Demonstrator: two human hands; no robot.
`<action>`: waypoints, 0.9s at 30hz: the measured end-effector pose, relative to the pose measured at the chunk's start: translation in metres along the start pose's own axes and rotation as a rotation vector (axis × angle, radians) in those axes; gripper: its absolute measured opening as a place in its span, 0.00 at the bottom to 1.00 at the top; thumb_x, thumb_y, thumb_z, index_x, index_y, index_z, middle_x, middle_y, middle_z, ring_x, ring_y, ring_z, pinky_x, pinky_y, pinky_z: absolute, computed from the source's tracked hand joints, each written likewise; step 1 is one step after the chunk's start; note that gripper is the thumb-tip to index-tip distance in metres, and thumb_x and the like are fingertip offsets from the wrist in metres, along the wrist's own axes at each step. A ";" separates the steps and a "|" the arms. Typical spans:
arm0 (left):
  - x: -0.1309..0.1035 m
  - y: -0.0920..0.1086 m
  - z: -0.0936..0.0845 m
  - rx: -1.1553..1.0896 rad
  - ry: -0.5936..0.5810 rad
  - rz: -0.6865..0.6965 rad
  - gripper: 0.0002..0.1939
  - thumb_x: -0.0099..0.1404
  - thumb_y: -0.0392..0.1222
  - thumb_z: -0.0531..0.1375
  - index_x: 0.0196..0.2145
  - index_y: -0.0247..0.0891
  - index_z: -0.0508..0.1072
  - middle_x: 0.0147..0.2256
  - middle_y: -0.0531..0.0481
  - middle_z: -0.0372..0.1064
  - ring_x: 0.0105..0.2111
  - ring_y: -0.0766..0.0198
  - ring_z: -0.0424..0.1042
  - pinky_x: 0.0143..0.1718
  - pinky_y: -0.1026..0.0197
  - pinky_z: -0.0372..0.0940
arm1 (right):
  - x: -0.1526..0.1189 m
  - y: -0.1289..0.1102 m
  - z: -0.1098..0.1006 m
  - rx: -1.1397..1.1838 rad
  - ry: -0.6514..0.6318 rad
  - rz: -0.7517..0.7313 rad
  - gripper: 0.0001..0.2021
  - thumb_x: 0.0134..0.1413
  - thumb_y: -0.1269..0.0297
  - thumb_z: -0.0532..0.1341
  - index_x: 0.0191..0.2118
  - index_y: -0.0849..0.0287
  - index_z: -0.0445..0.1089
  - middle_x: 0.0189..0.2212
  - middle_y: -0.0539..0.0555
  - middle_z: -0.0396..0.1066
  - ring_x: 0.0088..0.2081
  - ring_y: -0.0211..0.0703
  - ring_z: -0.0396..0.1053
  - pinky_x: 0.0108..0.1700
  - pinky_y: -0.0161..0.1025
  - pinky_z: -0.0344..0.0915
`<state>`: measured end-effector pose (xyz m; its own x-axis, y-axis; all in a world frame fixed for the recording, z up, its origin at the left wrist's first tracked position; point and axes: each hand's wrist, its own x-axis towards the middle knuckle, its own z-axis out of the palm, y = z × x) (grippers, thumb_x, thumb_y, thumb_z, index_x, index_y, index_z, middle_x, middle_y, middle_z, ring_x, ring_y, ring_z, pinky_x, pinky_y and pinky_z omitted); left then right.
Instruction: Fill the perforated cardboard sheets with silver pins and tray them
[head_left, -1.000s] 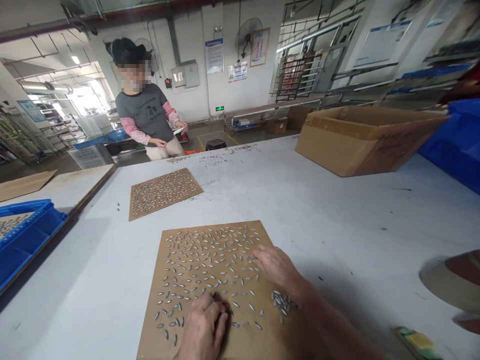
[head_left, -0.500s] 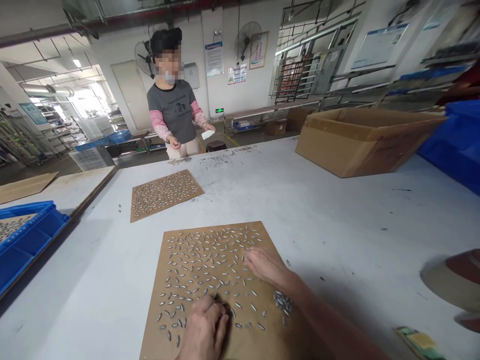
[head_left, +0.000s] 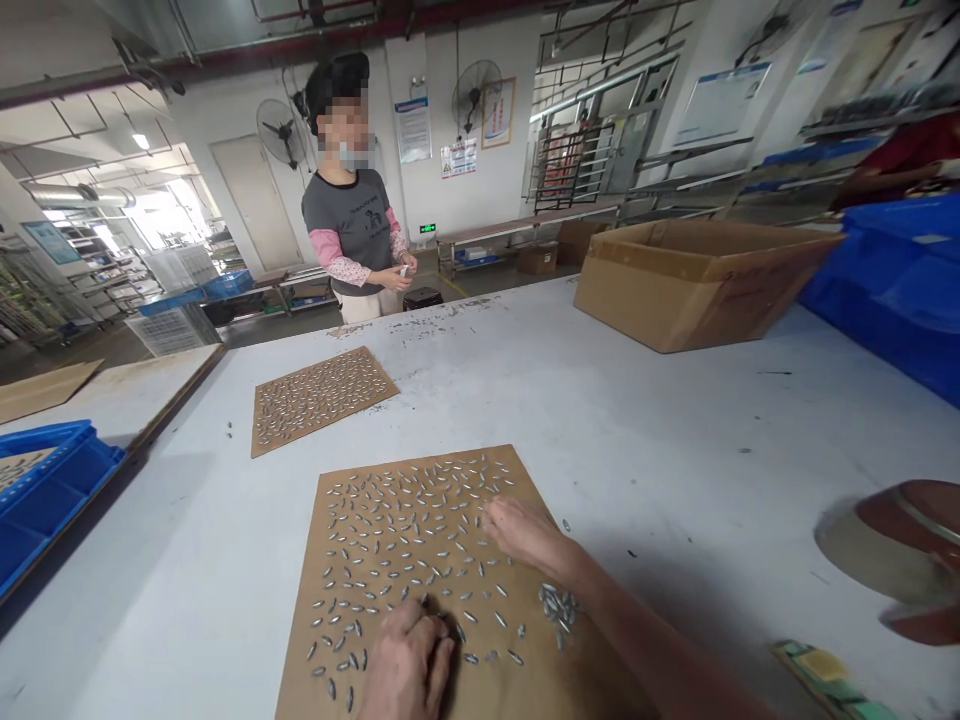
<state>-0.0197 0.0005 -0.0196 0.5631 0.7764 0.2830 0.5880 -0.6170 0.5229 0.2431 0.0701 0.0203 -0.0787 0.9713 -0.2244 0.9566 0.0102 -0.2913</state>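
A brown cardboard sheet (head_left: 300, 660) lies in front of me, covered with many small silvery metal pieces (head_left: 405, 530), pointed at both ends and spaced apart. Over its near part, my left hand (head_left: 409, 660) rests with fingers curled in and their tips hidden; pieces lie right beside it. My right hand (head_left: 521, 530) reaches to the sheet's right side, its fingers bent together and pressed down among the pieces. What either hand pinches, if anything, cannot be made out. Near my right forearm sits a small heap of the same pieces (head_left: 557, 607).
Another cardboard sheet with pieces (head_left: 322, 400) lies farther left. A cardboard box (head_left: 660, 300) and blue bin (head_left: 892, 290) stand at back right, a blue crate (head_left: 60, 490) at left. A round container (head_left: 885, 550) is at right. A person (head_left: 356, 230) stands across the table.
My view has shifted slightly. The person across the table has brought both hands together around a small white item. My own hands stay almost where they were over the sheet.
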 end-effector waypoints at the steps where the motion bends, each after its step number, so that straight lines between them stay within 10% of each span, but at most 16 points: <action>1: 0.001 0.000 0.000 0.007 0.004 0.007 0.14 0.75 0.43 0.51 0.38 0.42 0.76 0.37 0.45 0.74 0.38 0.60 0.75 0.41 0.59 0.71 | 0.001 0.002 0.000 0.002 0.001 -0.003 0.11 0.63 0.73 0.57 0.31 0.61 0.74 0.34 0.59 0.76 0.35 0.43 0.72 0.31 0.37 0.51; 12: 0.009 -0.001 -0.019 0.096 0.005 0.079 0.09 0.74 0.42 0.55 0.39 0.44 0.76 0.35 0.48 0.75 0.36 0.63 0.77 0.38 0.64 0.72 | -0.014 0.082 -0.017 0.051 0.217 0.171 0.12 0.67 0.69 0.54 0.38 0.58 0.75 0.40 0.55 0.75 0.44 0.45 0.72 0.42 0.38 0.57; 27: 0.004 -0.018 0.004 0.089 0.098 0.074 0.15 0.75 0.48 0.52 0.36 0.44 0.74 0.33 0.48 0.72 0.34 0.62 0.76 0.38 0.64 0.72 | 0.000 0.063 0.012 -0.150 0.212 0.020 0.12 0.66 0.72 0.53 0.37 0.58 0.73 0.40 0.58 0.76 0.41 0.46 0.72 0.41 0.40 0.58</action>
<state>-0.0259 0.0136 -0.0309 0.5499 0.7347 0.3973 0.5986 -0.6784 0.4260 0.3006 0.0683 -0.0090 -0.0135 0.9996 -0.0240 0.9895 0.0099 -0.1442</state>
